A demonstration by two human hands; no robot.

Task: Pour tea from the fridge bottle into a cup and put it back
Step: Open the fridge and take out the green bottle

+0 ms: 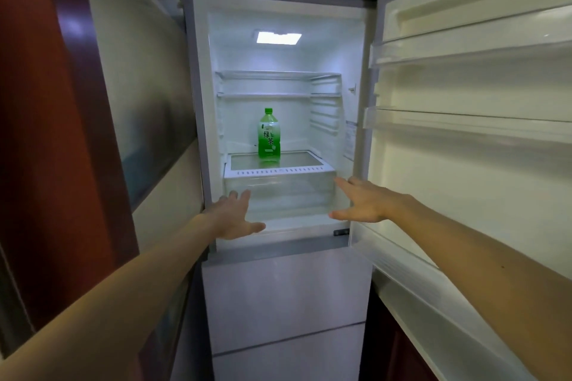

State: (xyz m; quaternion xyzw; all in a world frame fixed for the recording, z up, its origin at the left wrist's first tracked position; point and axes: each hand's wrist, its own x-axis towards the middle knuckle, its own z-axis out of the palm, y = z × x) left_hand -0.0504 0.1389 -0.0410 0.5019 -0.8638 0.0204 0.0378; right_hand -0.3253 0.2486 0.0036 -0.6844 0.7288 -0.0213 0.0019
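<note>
Your forearms [102, 297] are stretched toward the open fridge, with the left grip [233, 216] and right grip [359, 202] both spread and holding nothing.
Both grips hover with straight fingers in front of the clear drawer [278, 192]. The green tea bottle [269, 134] stands upright and capped beyond and above them, roughly midway between the two, alone on the glass shelf [301, 161]. Expect a big plastic bottle: probably heavy if full, with walls that give under a squeeze, and perhaps slick from the cold. Take it round the labelled body below the shoulder, not by the cap.
</note>
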